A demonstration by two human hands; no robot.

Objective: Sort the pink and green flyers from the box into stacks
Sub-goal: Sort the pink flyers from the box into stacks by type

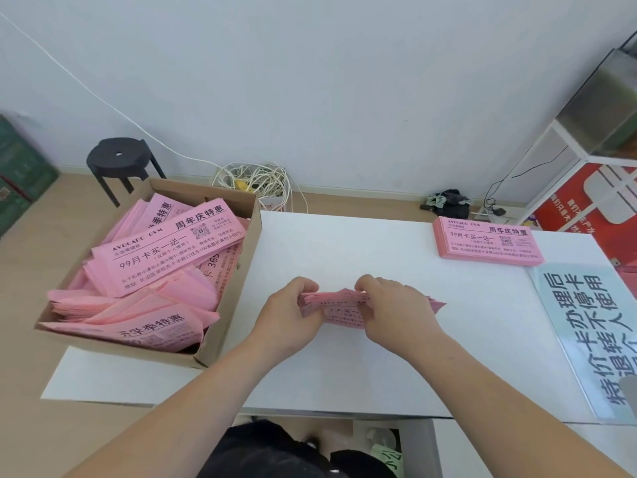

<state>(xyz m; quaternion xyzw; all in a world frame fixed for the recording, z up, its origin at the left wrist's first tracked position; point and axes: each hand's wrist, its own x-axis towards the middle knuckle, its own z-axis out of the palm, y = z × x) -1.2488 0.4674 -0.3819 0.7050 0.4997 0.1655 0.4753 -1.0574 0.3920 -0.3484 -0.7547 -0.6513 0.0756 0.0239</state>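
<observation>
white table, both hands, left, right, fingers curled, pinching pink flyers

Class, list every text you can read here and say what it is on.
"AVOCADO GYM", "周年庆特惠", "99月卡买一送一": top flyer in the box.
The same three lines: stack, far right.
"开学季特惠": front flyer in the box.
"特价卡办理后": sign; the rest is cut off.
Held flyers, all small print, red poster: unreadable.
</observation>
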